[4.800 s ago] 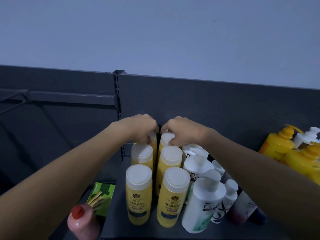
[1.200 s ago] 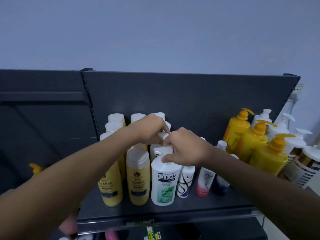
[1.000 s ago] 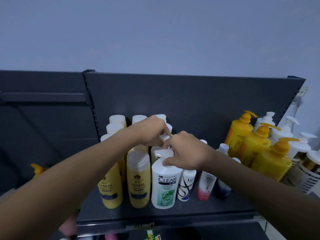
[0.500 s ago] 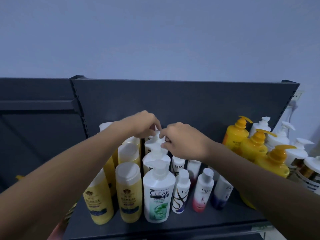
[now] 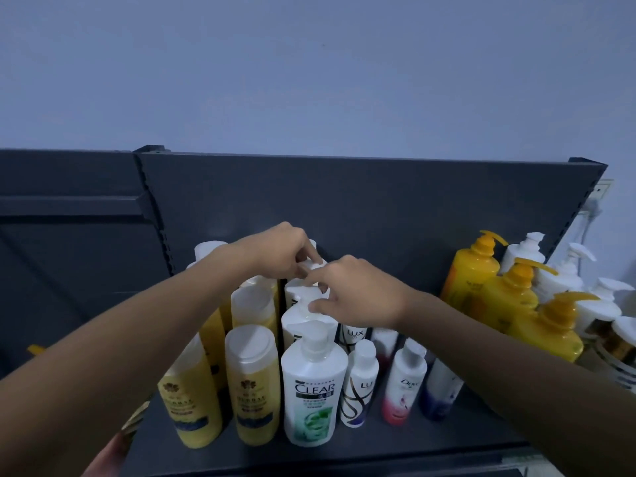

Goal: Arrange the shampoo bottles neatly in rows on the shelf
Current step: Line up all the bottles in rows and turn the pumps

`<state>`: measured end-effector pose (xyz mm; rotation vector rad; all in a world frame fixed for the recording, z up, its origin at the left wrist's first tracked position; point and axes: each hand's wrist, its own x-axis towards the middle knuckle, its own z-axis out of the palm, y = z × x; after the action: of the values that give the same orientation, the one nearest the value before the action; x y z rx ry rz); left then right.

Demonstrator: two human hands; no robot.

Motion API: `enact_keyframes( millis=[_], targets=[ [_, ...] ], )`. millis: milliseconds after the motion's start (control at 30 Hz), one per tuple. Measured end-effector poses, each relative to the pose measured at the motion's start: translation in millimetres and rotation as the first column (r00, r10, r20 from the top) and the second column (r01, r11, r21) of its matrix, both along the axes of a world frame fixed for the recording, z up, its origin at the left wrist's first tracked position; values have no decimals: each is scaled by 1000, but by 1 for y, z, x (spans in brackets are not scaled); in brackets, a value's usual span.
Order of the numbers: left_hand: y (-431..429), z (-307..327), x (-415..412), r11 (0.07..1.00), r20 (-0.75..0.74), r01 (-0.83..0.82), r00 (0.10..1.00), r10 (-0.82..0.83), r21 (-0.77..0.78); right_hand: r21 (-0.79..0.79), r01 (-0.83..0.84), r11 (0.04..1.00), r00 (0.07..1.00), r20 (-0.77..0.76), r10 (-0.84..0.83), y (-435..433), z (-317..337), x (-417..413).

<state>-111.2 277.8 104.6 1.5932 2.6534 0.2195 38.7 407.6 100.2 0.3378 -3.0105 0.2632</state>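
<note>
Shampoo bottles stand in rows on the dark grey shelf (image 5: 457, 442). Two rows of yellow bottles with white caps (image 5: 256, 383) are on the left. Beside them runs a row of white Clear pump bottles (image 5: 314, 383). My left hand (image 5: 282, 253) pinches the pump head of a rear white pump bottle (image 5: 311, 266). My right hand (image 5: 354, 290) grips the pump top of the middle white pump bottle (image 5: 303, 315). Small Lux (image 5: 358, 383) and Dove (image 5: 404, 383) bottles stand to the right.
Large yellow pump bottles (image 5: 547, 325) and white pump bottles (image 5: 564, 270) crowd the shelf's right end. The dark back panel (image 5: 378, 201) rises behind everything. A pink object (image 5: 106, 456) and a green-yellow pack (image 5: 136, 421) sit below the shelf's left corner.
Earlier my hands were on the rear yellow bottles; since then they have moved to the white pump bottles. Over the last half second my right hand dropped slightly onto the middle pump bottle.
</note>
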Motion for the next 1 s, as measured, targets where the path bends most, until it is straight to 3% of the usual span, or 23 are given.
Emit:
enact_keyframes(
  millis=[100,233,300,467,633,1000],
  targets=[
    [-2,0,5,1000,-56,-18,998,17,-16,10,45,999,999,27,-45,18,10,13],
    [2,13,34,982,-23,-50,998,55,181,45,109,993,994,12,-110,53,16,48],
    [10,21,57,981,23,-24,1000,20,192,75,132,988,990,47,-136,71,11,64],
    [34,16,118,998,1,55,998,-55,-22,143,94,985,968,217,-124,95,-9,80],
    [49,-13,154,944,-150,-45,989,-4,-326,177,13,984,965,255,-59,99,-31,83],
    [58,-19,176,925,-262,-148,963,55,-351,145,-112,983,982,167,87,105,-38,87]
  ],
)
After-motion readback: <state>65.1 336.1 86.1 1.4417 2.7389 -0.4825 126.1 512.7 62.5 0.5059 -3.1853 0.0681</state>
